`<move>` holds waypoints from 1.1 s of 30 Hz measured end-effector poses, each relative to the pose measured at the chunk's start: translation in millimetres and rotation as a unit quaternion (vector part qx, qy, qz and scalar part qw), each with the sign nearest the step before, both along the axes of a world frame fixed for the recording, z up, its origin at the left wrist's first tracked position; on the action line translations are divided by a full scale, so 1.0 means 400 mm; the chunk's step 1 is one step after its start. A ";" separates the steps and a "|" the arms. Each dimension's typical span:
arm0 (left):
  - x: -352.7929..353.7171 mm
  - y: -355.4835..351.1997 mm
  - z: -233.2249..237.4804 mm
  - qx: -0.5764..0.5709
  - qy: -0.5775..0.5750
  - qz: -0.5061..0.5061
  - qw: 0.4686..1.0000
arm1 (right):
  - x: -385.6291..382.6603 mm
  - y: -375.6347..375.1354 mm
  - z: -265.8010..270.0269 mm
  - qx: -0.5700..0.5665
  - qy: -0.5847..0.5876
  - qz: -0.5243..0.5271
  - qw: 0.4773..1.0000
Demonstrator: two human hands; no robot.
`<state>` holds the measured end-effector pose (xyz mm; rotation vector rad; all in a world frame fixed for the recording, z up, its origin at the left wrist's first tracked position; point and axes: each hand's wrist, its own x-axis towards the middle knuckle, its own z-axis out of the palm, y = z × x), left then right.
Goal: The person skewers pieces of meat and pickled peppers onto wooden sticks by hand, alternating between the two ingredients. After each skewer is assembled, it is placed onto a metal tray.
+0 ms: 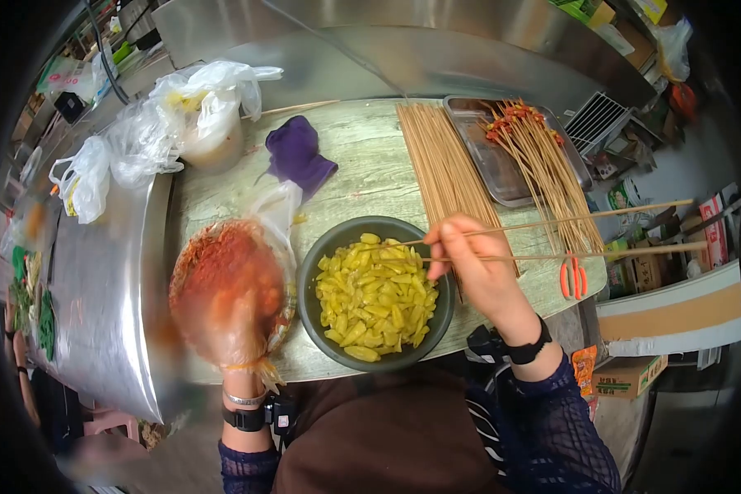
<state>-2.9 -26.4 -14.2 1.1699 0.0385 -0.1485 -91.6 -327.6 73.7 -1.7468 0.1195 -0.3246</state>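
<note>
My right hand (479,259) is closed on two long bamboo skewers (584,253), whose near tips reach over a dark grey bowl (446,319). Cut yellow-green pickled peppers (370,309) fill that bowl. To its left, my left hand (237,323), in a clear plastic glove tied at the wrist, rests in a wide bowl of red chilli mixture (222,267). The red mixture and blur hide its fingers. A bundle of bare bamboo skewers (440,160) lies beyond my right hand.
Filled skewers (543,156) lean across a metal tray (510,193) at the back right, near orange-handled scissors (574,278). A purple cloth (296,152) and plastic bags (144,136) lie at the back left. Left stands a steel counter (111,272).
</note>
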 end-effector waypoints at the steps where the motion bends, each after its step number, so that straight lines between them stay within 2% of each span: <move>1: -0.001 -0.005 0.005 -0.005 -0.005 0.006 1.000 | 0.012 0.008 -0.007 -0.019 -0.011 0.005 1.000; 4: -0.003 -0.013 0.004 -0.004 -0.013 0.033 0.999 | 0.020 0.010 -0.009 -0.049 -0.024 0.011 0.998; 6: 0.001 -0.016 -0.003 0.021 -0.010 0.058 0.998 | 0.009 0.002 -0.007 -0.017 -0.037 -0.007 0.999; 9: -0.014 -0.035 0.065 0.030 -0.006 -0.006 1.000 | -0.015 -0.008 0.010 0.051 -0.066 -0.036 0.996; 12: 0.004 -0.014 0.040 0.082 -0.044 -0.050 0.994 | -0.032 0.006 0.038 0.090 -0.100 -0.034 0.990; 13: -0.002 -0.016 0.038 0.045 -0.017 -0.056 0.997 | -0.033 0.022 0.043 0.104 -0.123 -0.021 0.987; 14: -0.011 -0.038 0.054 -0.084 0.010 -0.076 0.994 | -0.033 0.044 0.050 0.120 -0.146 -0.007 0.982; 15: -0.026 -0.053 0.087 -0.098 0.002 -0.096 0.991 | -0.037 0.076 0.062 0.130 -0.148 -0.002 0.980; 19: -0.051 -0.052 0.135 -0.111 0.013 -0.158 0.981 | -0.026 0.139 0.054 0.003 -0.220 0.077 0.973; 22: -0.068 -0.062 0.145 0.025 -0.066 -0.135 0.988 | -0.012 0.163 0.064 -0.118 -0.240 0.129 0.955; 26: -0.064 -0.053 0.123 -0.012 0.004 -0.108 0.994 | -0.012 0.179 0.050 -0.158 -0.265 0.160 0.938; 29: -0.059 -0.051 0.122 0.007 0.008 -0.101 0.995 | -0.022 0.169 0.053 -0.098 -0.246 0.137 0.954; 31: -0.056 -0.045 0.120 0.006 0.014 -0.112 0.994 | -0.019 0.160 0.046 0.051 -0.200 0.088 0.974; 33: -0.056 -0.045 0.123 0.006 0.016 -0.120 0.993 | -0.001 0.155 0.053 0.181 -0.145 0.045 0.972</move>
